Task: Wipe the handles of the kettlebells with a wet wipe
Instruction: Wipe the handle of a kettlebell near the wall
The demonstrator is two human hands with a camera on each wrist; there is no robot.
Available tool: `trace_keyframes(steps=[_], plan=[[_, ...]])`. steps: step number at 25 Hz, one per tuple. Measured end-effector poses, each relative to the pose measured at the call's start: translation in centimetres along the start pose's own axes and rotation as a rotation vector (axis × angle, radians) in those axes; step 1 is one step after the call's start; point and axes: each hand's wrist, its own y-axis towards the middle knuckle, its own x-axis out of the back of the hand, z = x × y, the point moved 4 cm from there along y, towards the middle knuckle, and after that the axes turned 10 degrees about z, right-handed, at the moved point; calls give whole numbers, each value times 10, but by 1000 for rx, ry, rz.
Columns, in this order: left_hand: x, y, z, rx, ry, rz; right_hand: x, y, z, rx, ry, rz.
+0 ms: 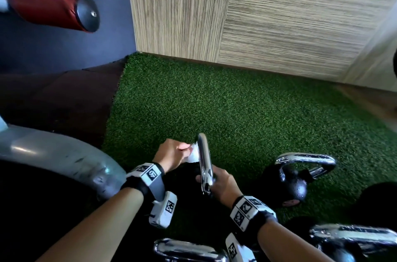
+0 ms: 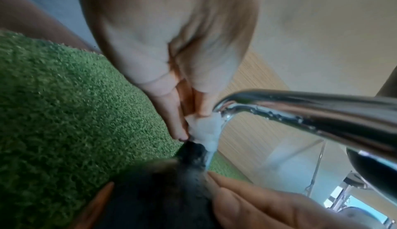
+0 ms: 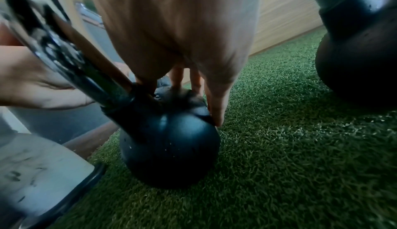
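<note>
A black kettlebell (image 3: 169,141) with a chrome handle (image 1: 205,160) stands on green turf. My left hand (image 1: 180,151) pinches a small white wet wipe (image 1: 193,154) and holds it against the left side of that handle. In the left wrist view the wipe (image 2: 206,130) touches the handle's far leg (image 2: 300,113), close to where it meets the ball. My right hand (image 1: 222,183) grips the top of the ball below the handle, thumb on one side and fingers (image 3: 214,110) on the other. A second kettlebell (image 1: 294,184) stands just to the right.
Two more chrome kettlebell handles (image 1: 189,250) (image 1: 352,235) show at the bottom edge. A grey machine base (image 1: 53,154) curves along the left, with a red padded roller (image 1: 49,10) above it. Wood-panel walls (image 1: 279,25) close off the turf (image 1: 214,100) behind.
</note>
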Motion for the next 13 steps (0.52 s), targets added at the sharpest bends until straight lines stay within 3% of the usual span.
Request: trace_keyframes(steps=[2, 4, 7, 11, 13], plan=[[1, -6, -12, 16, 43, -147, -1, 2, -5, -30, 26, -2], [1, -5, -21, -78, -126, -230, 1, 2, -7, -60, 36, 17], [2, 0, -24, -240, -314, -184, 2, 0, -4, -49, 26, 34], [1, -3, -21, -104, -523, -134, -1, 4, -10, -70, 16, 6], [0, -10, -26, -104, -654, -78, -1, 4, -12, -60, 14, 5]])
